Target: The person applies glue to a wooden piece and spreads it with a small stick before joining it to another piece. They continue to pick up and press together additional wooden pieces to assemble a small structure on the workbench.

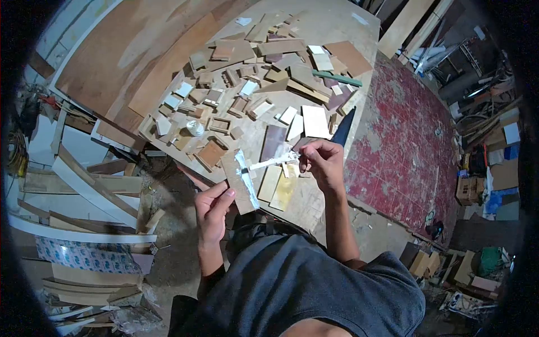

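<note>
My left hand [213,205] grips a small flat wooden board [234,178] by its left edge, thumb on top. A streak of wet-looking white paste [249,188] runs along the board's right edge. Between the pinched fingers of my right hand [325,163] is a slim brush [266,163], its handle smeared with the same white. The brush's dark tip touches the pasted edge of the board. Beneath the brush, a dark brown panel [274,140] and a yellowish piece [283,192] lie on the worktable [306,210].
Small open wooden boxes [211,154] and many offcuts crowd the worktable. A white-topped jar [195,128] stands at its left side. Large plywood sheets [129,50] lean beyond the left edge. Board scraps [95,185] are piled at lower left. Red flooring [404,140] lies to the right.
</note>
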The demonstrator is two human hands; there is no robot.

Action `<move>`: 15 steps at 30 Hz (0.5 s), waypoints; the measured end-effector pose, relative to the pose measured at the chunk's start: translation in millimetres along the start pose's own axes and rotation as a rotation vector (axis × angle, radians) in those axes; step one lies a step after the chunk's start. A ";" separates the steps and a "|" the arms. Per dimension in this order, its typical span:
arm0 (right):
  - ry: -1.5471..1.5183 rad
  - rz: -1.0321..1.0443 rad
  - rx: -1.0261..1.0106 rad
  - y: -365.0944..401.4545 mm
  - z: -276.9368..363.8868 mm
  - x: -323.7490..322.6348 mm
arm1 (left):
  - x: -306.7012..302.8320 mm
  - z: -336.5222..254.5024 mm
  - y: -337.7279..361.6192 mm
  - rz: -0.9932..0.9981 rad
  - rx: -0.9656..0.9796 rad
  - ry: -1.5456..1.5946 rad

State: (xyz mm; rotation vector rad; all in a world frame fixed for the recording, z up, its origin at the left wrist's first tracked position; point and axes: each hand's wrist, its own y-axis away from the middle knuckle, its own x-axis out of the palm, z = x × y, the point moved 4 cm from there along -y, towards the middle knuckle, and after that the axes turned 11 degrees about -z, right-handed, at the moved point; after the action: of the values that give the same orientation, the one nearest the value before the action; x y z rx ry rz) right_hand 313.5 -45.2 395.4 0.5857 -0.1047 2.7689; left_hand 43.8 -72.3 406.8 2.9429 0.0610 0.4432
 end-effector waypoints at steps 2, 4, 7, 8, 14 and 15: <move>-0.030 0.001 0.012 4.9 8.2 -16.0 | 18.4 1.9 8.6 0.063 0.014 -0.078; -0.046 -0.019 0.019 8.0 13.1 -29.8 | 47.7 -11.5 20.5 0.116 0.081 -0.167; -0.064 -0.027 -0.006 11.4 19.4 -44.7 | 65.0 -3.0 32.4 0.107 0.101 -0.180; -0.064 -0.031 -0.031 12.5 21.8 -49.3 | 69.6 -1.3 35.9 0.129 0.149 -0.209; -0.073 -0.100 -0.062 11.6 33.7 -66.7 | 78.8 7.1 51.1 0.159 0.190 -0.259; -0.085 -0.084 -0.068 11.5 34.2 -68.3 | 79.6 7.2 53.0 0.153 0.184 -0.250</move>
State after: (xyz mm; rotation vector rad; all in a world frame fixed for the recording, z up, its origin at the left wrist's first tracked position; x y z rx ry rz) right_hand 382.4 -80.0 398.8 0.6741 -0.1874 2.6486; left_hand 122.9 -120.4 432.0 3.1714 -0.1631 0.0896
